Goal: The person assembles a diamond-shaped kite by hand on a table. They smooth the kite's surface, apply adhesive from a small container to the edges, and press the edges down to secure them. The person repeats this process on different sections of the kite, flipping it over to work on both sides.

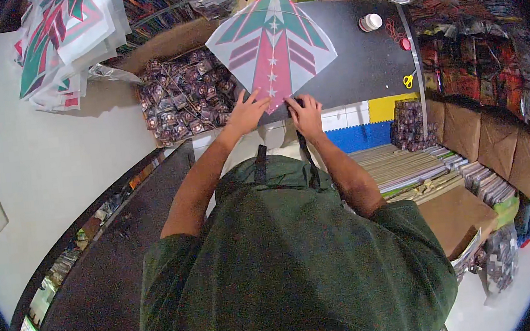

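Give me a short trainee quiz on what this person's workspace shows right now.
1. Which hand is nearer the heap of small wrapped items?
2. True or false: the yellow scissors lie to the left of the kite.
3. Where on the kite are both hands?
A) at its far tip
B) at its end nearest the person
C) at its outer left corner

Key:
1. The left hand.
2. False: the yellow scissors lie to its right, near the edge of the dark table.
3. B
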The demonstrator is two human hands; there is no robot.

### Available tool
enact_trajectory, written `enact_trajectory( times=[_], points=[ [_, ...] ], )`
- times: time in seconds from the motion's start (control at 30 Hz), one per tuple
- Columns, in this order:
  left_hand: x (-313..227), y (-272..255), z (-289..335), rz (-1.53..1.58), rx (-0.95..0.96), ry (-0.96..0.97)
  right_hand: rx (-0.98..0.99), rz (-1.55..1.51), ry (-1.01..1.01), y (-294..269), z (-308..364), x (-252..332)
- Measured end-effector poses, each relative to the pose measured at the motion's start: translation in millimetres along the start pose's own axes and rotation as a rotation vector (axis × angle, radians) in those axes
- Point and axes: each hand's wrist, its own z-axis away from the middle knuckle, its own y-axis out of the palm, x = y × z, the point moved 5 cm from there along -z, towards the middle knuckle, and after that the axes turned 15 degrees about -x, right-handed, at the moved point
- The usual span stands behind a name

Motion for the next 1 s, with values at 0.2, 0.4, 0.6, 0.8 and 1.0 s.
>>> enact_trajectory(
  times=[0.2,0.4,0.6,0.8,1.0],
  points=[
    [-0.5,-1.0,-1.4,-0.008,0.017,-0.001,-0.049,-0.021,0.045,1.1,-2.9,-4.6],
    [-0.1,0.3,0.4,0.0,-0.03,0.004,0.039,-0.097,-0.08,4.4,1.1,15.0],
    [0.2,2.1,0.9,-0.032,-0.079,0.025,0.059,-0.082,-0.05,9.4,11.5,19.4],
    [1.6,5.7,0.7,-0.027,-0.058,0.017,0.029,-0.136,0.074,6.4,4.4,13.8],
    [-0.3,0.8,0.5,-0.061,-0.046,0.056,0.0,-0.109,0.008,7.5,6.2,10.0]
  ],
)
